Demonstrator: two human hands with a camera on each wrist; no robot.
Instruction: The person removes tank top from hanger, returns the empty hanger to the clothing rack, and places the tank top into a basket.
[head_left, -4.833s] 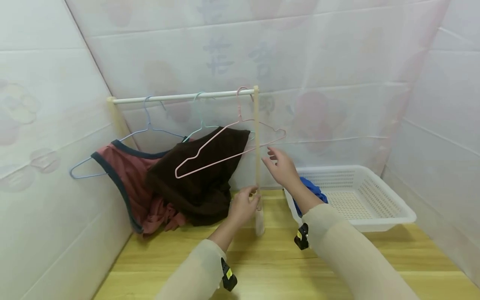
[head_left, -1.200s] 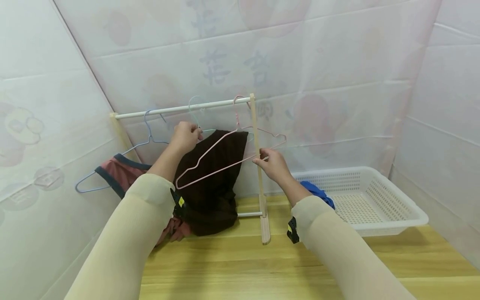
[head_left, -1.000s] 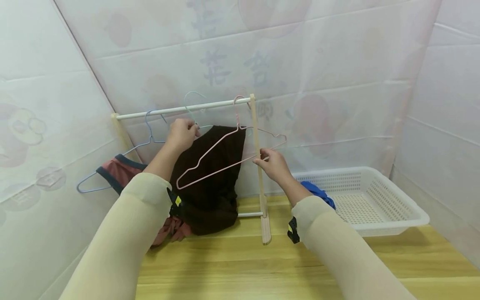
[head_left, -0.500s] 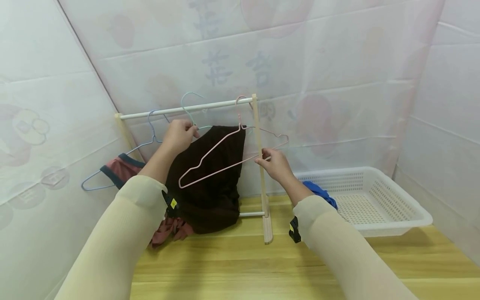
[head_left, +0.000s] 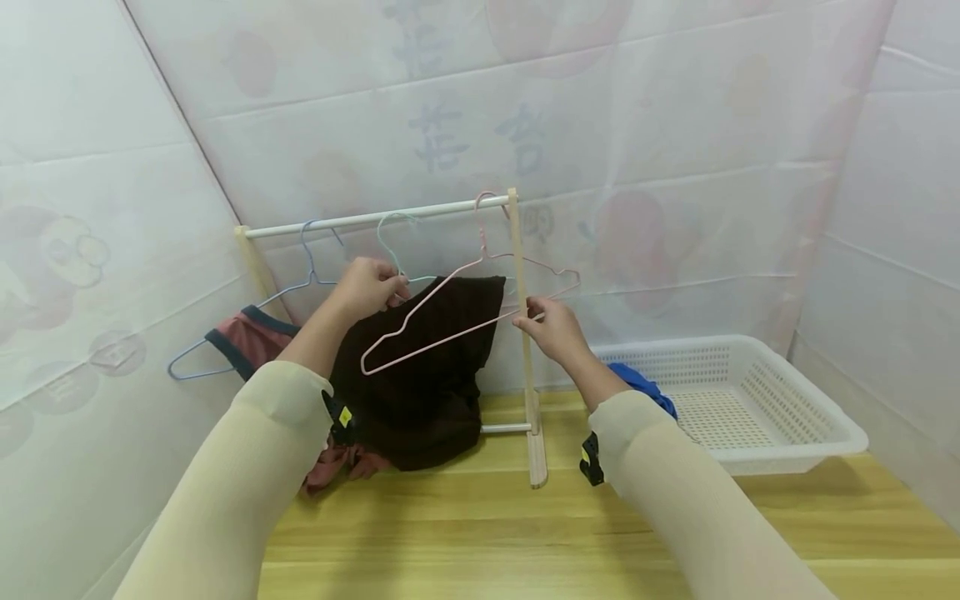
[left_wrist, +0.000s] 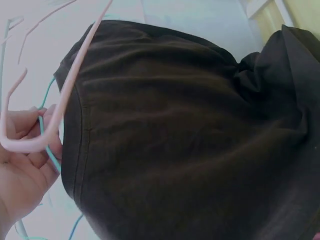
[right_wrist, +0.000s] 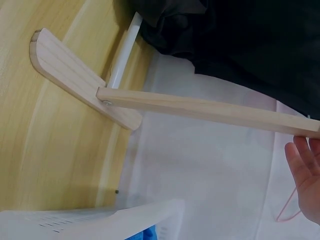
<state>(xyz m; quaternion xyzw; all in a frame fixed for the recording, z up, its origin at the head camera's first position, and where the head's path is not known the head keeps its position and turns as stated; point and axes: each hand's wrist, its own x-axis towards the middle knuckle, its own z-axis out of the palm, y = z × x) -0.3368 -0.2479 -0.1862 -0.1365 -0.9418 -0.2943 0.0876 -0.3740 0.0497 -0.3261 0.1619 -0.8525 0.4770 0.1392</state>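
Observation:
My left hand (head_left: 369, 287) pinches the mint-green wire hanger (head_left: 387, 242) below its hook; its fingers and the green wire also show in the left wrist view. A dark brown garment (head_left: 420, 375) hangs on this hanger. The hook's top is level with the rack's white rail (head_left: 352, 220); whether it rests over the rail I cannot tell. At the rack's right wooden post (head_left: 527, 358) my right hand (head_left: 558, 332) grips, thumb in front. A bare pink hanger (head_left: 438, 340) hangs on the rail beside that post, in front of the brown garment.
A blue hanger (head_left: 201, 361) with a dusty-red, dark-trimmed garment (head_left: 251, 337) hangs at the rail's left. On the right stands a white plastic basket (head_left: 795, 454) with blue cloth (head_left: 641, 387) in it. The wooden table (head_left: 465, 533) meets white covered walls.
My left hand left the lower post, took the green hanger and raised its hook above the rail; now hook and brown garment are lower. My right hand came to the post.

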